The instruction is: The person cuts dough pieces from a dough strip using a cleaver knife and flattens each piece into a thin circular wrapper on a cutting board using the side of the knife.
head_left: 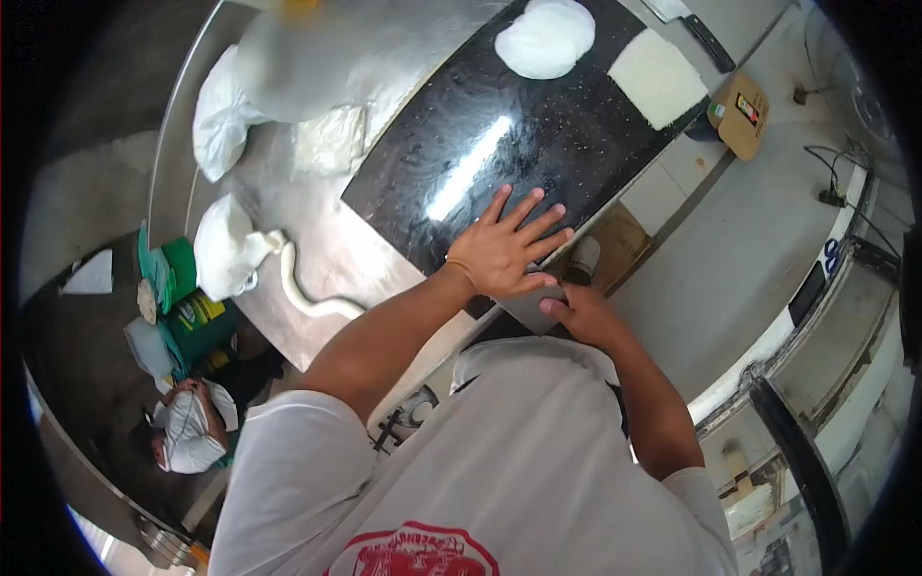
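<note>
Head view: the left hand [504, 250] is spread flat, fingers apart, at the glossy black slab's [499, 144] near edge, while the right hand [581, 312] is clamped on a flat metal scraper [526, 309].

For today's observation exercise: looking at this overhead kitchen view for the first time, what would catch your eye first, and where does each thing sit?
First comes the glossy black stone slab in the middle, with the left hand spread flat on its near edge. Beside it the right hand grips a flat metal scraper at the counter's edge. Beyond, a round white dough mound and a pale square dough sheet lie at the slab's far end.
</note>
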Demonstrator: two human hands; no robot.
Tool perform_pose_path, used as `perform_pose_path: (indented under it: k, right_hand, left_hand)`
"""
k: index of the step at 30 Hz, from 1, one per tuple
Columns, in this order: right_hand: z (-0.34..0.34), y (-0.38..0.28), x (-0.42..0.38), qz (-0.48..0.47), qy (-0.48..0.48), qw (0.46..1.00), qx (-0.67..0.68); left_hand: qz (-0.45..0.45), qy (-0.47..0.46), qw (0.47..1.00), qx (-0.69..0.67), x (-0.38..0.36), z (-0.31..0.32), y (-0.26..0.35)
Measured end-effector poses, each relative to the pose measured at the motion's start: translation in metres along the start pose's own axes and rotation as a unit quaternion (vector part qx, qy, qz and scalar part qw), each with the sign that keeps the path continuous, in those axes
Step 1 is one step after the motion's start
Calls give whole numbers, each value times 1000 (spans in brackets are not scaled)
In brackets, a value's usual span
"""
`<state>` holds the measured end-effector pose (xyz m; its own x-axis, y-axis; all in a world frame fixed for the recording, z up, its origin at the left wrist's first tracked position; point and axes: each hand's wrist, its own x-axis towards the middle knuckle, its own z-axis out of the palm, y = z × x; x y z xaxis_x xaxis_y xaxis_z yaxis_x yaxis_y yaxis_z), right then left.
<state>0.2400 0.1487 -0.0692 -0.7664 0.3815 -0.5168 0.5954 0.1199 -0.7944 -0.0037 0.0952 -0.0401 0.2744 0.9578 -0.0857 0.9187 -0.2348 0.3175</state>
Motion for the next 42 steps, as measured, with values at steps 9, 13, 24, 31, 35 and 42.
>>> perform_pose_path:
  k: [9,13,24,31,35,42]
  right_hand:
    - [-44,-40,29,145,-9,987,-61]
    - [21,-26,-31,42,41,997,-47]
    - [-26,-42,9,71,25,997,32]
    - [-29,-62,-14,214,53,974,-59]
    - [-68,-77,34,129,71,980,-134]
    - [-13,-37,-32,176,42,981,-70]
  left_hand:
    - [-26,77,996,46,49,-11,-33]
    - [144,-96,984,-31,13,-7,-5]
    - [63,28,997,32,40,-4,-32]
    - [151,58,987,-14,49,6,-10]
    - [69,82,991,75,85,-24,-55]
    - [111,24,993,-28,42,10,9]
